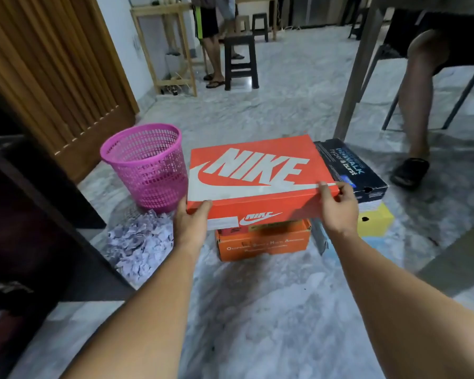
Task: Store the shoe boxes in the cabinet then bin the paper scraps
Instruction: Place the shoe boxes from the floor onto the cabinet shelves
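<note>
An orange-red Nike shoe box point(257, 173) is held above the floor between both hands. My left hand point(193, 218) grips its near left corner, thumb on the lid. My right hand point(338, 206) grips the near right corner, thumb over the lid edge. Beneath it an orange shoe box point(263, 242) stands on the floor. To the right, a dark blue shoe box point(350, 168) lies on a yellow box point(375, 220). A heap of white paper scraps point(140, 242) lies on the floor at left, beside a pink mesh bin point(148, 165). The dark cabinet point(25, 214) stands at far left.
A wooden slatted door point(52, 64) is behind the bin. A table leg point(359, 69) and a seated person's leg point(419, 105) are at the right. Dark stools point(241, 61), a wooden shelf frame point(164, 47) and a standing person are farther back on the marble floor.
</note>
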The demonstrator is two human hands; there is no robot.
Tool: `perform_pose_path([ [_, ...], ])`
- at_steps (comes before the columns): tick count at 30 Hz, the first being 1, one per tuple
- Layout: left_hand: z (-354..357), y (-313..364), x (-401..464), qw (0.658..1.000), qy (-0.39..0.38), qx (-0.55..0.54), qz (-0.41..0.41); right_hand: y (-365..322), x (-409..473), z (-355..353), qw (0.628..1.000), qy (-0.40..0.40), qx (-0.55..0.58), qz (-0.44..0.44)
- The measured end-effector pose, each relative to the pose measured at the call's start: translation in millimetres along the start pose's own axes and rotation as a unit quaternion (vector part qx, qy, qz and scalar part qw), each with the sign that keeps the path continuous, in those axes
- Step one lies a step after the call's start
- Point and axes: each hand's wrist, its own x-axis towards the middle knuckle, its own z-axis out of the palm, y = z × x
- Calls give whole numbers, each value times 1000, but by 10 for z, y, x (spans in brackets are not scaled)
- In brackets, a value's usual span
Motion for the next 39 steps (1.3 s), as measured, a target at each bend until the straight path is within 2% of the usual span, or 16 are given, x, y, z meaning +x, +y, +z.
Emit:
perform_pose_path([
  [4,-717,189,-743,998,-11,28,-64,-398,-886,-386,999,16,-34,17],
  [8,-1573,523,-1584,989,46,19,-140,-968,-1861,-592,995,18,-74,72],
  [13,-2855,1171,-2629,965,139,-19,-222,-2209,-3197,-650,983,-83,-122,112],
  [16,-3612,1479,-3103,934,231,-63,-266,-2799,-3822,-510,971,-162,-125,122],
  [23,-5165,1871,-3453,850,433,-127,-272,-3662,-4763,516,923,-360,-122,59],
  [27,-5884,1958,-3300,788,545,-135,-253,-3980,-5157,1412,872,-480,-87,36],
  [30,-6265,1984,-3157,729,621,-155,-244,-4073,-5378,2131,815,-573,-82,41],
  [33,-6601,1716,-3060,670,667,-208,-250,-4024,-5611,2736,754,-645,-95,84],
  [35,-6737,1576,-3016,644,676,-252,-254,-4000,-5781,3106,723,-677,-103,92],
  [39,-6820,1324,-2853,623,688,-288,-238,-3992,-6123,3708,707,-694,-100,93],
])
